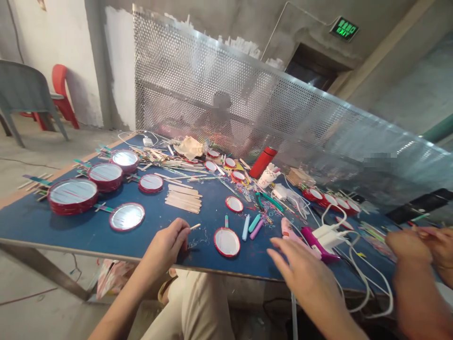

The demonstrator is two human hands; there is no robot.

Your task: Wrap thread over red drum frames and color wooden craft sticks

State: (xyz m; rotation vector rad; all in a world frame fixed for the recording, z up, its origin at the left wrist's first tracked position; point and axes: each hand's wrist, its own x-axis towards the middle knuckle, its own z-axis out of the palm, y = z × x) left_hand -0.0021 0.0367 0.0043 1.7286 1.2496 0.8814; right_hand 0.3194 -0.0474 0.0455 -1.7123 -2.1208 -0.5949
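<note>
Blue tabletop point(81, 236), left hand point(173, 240) pinching stick point(196, 226), right hand point(302, 271) near pink tool point(287, 228)

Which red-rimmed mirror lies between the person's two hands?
The green-handled mirror, its handle pointing toward the handleless mirror, which lies farther back.

In the upper right of the frame, a dark sign point(344, 29) bears the word "EXIT" in glowing green capitals. Above that word, on the same sign, runs a row of green characters, too blurred to make out. The lettering slopes down towards the right.
</note>
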